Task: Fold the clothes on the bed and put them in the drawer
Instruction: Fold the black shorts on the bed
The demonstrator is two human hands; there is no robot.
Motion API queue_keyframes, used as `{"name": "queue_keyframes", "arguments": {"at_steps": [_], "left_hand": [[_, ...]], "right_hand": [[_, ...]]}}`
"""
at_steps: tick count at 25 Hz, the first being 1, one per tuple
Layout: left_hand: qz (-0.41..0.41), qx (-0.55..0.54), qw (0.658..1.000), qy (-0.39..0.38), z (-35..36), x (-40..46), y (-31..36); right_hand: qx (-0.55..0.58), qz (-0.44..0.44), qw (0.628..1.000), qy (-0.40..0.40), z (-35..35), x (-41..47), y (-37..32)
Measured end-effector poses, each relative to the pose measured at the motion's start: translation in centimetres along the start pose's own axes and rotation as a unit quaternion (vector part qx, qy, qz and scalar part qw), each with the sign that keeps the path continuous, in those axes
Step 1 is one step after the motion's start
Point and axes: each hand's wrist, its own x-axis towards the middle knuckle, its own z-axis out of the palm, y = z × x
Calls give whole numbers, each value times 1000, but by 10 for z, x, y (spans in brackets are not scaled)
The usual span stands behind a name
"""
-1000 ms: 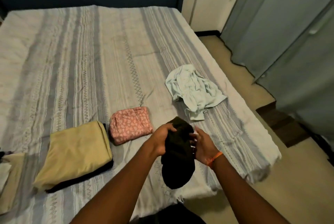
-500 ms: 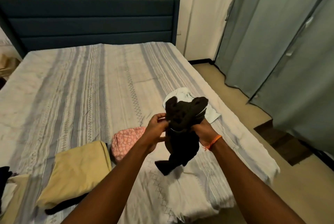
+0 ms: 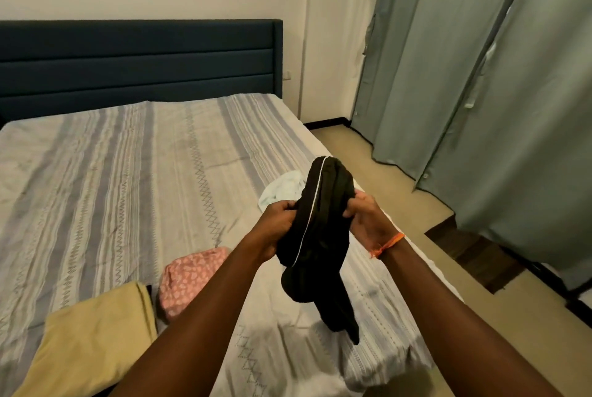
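Above the bed, black garment gripped between left hand, right hand

Dim, warm indoor light — soft shadows, no glare; mild blur throughout, and wide-angle bending at the frame's edges.

Bare bed lies open far left of me, while the yellow fold, pink fold and pale garment crowd the near side.
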Motion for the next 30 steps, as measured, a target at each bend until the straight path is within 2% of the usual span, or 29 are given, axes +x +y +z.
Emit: {"name": "queue_keyframes", "arguments": {"at_steps": [3, 6, 9, 11, 13, 15, 17, 18, 19, 20, 21, 23, 24, 25, 27, 30], "left_hand": [[23, 138, 990, 23, 2, 11, 2], [26, 143, 989, -3, 14, 12, 14], [94, 129, 986, -44, 33, 9, 30], [181, 147, 972, -37, 42, 7, 43], [285, 281, 916, 14, 39, 12, 56], [328, 392, 859, -16, 31, 19, 72], [302, 396, 862, -93, 27, 22, 85], [281, 378, 876, -105, 27, 23, 88], [271, 360, 889, -83, 26, 24, 90], [273, 343, 898, -39, 26, 25, 90], [283, 337, 898, 20, 27, 27, 89], [318, 350, 875, 101, 30, 25, 87], [338, 365, 859, 122, 32, 23, 87], [355, 381, 842, 138, 32, 20, 89], [366, 417, 814, 174, 25, 14, 98], [340, 477, 779, 223, -8, 13, 106]], "right_hand": [[59, -57, 996, 47, -18, 2, -26], [87, -60, 988, 109, -25, 8, -39], [4, -67, 985, 157, -13, 12, -43], [-41, -64, 988, 136, -7, 11, -48], [-62, -54, 993, 80, -8, 8, -56], [-74, -59, 995, 9, -9, 6, -66], [-76, -77, 993, -49, -13, 6, -78], [-85, -81, 991, -68, -16, 6, -84], [-125, -85, 986, -73, -19, 6, -91], [-210, -99, 971, -57, -24, 7, -97], [-331, -117, 936, -28, -30, 7, -101], [-562, -150, 813, 24, -40, 9, -96], [-639, -162, 750, 50, -48, 11, -89], [-687, -159, 705, 77, -55, 11, -83], [-735, -96, 659, 130, -71, 9, -77], [-770, 37, 614, 169, -96, -2, -83]]}}
